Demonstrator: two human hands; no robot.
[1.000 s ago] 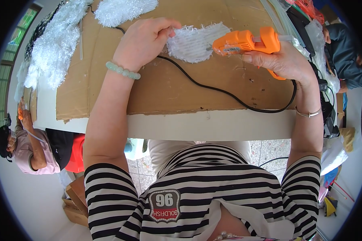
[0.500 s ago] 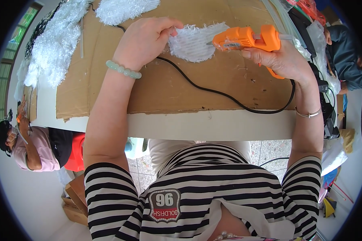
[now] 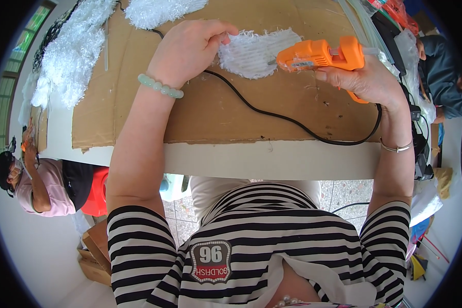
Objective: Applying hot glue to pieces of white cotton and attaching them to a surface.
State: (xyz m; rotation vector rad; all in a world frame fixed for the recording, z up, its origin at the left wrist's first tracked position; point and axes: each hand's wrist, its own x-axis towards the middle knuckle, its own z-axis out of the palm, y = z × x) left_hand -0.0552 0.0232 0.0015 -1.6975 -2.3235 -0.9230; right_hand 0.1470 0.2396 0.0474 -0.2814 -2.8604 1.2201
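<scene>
In my right hand point(image 3: 370, 81) is an orange hot glue gun point(image 3: 313, 55), its fingers wrapped round the handle and a pale glue stick poking from the back. The nozzle points left, over the right part of a small white fringed fabric piece point(image 3: 254, 55); whether it touches the cloth is hard to tell. My left hand point(image 3: 192, 49) pinches the left edge of that fabric with thumb and forefinger. Beneath it lies a brown cardboard sheet point(image 3: 231, 126). A black cord point(image 3: 272, 114) curves across the cardboard from near my left wrist to my right wrist.
White shaggy fabric point(image 3: 69, 56) lies at the left, and another shaggy piece point(image 3: 161, 10) at the far edge. Clear plastic strips point(image 3: 351, 20) and bags point(image 3: 406, 46) crowd the right side. One person point(image 3: 43, 185) is at the left, another point(image 3: 441, 77) at the right.
The glue gun and my right hand have shifted slightly right. My left hand and the white fabric piece have also moved a little to the right; its pinch is kept.
</scene>
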